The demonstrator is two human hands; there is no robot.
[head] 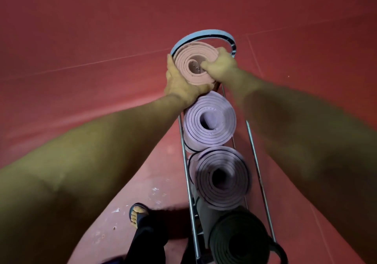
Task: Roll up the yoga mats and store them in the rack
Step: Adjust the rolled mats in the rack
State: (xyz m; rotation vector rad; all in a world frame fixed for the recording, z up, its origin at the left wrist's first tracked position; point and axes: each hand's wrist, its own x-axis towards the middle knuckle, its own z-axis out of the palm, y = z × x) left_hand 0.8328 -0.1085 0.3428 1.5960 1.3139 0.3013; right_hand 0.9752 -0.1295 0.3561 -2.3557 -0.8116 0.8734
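Pink foam roll going into the rack's far slot

Pink-beige foam yoga mat, rolled tight (195, 63), is where I'm at rn. It stands on end at the far end of the chrome wire rack (256, 151), w/ a loose blue-and-black mat edge (204, 34) curling round behind it, touching or just about. My left hand (181, 82) is wrapped round the near-left side of the roll, fingers curled on it. My right hand (220, 65) grips the top rim, thumb hooked into the spiral's hollow centre. So both hands are grasping the same mat; neither is released.

Done so far, as I read it: three rolls sit in the rack nearer me. A lilac foam roll (210, 120) is just beside the pink one, then a mauve roll w/ dark lines between its turns (220, 178), then a dark grey roll (238, 241) closest to my sandalled foot (138, 214). All stand on end, one after another between the rails.

Left, prob: seat the pink roll fully and let go. Can't tell if its bottom is down in the slot yet, as it's hidden. The blue-edged mat looks loose, not tightly rolled, so it may need redoing. Red floor (81, 39) shows no other mats in view, but I see only part of the room.
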